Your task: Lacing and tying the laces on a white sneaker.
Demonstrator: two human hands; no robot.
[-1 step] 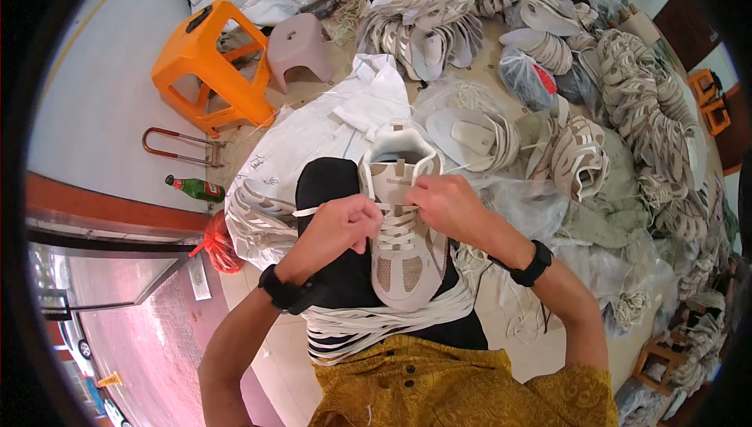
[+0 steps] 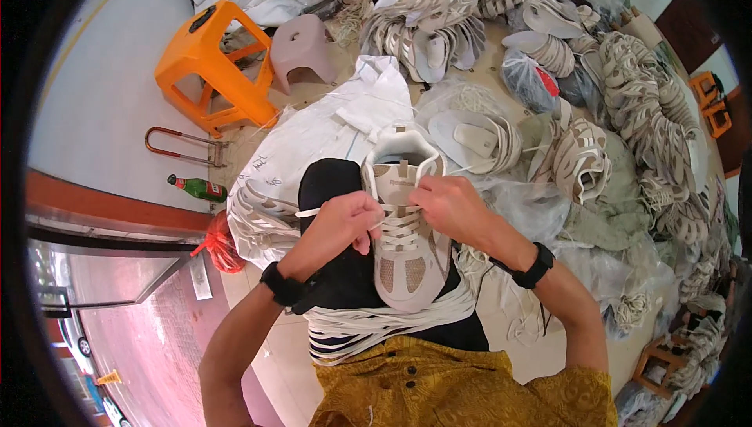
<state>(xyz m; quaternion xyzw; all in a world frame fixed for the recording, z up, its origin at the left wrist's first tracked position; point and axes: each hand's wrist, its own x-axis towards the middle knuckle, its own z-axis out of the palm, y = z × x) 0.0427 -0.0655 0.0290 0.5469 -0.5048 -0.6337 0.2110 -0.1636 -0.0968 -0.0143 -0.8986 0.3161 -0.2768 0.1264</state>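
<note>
A beige and white sneaker (image 2: 407,270) rests on my black-clad lap, toe toward me, its opening away from me. Flat white shoelace (image 2: 403,233) crosses its tongue in several rows. My left hand (image 2: 350,223) is closed at the shoe's left edge, pinching the lace; a loose white end sticks out to its left. On the other side, my right hand (image 2: 448,206) pinches the lace by the upper eyelets, its fingertips partly hiding the spot. A bundle of white laces (image 2: 384,325) lies across my thighs below the toe.
Stacks of shoe uppers (image 2: 427,4) lie at the far side and along the right (image 2: 642,98). Ahead are a white sack (image 2: 313,133), an orange stool (image 2: 215,66) and a mauve stool (image 2: 301,47). A green bottle (image 2: 200,188) and red bag (image 2: 221,247) are at left.
The whole view has shifted very slightly. Both hands and the sneaker keep almost the same position and grip.
</note>
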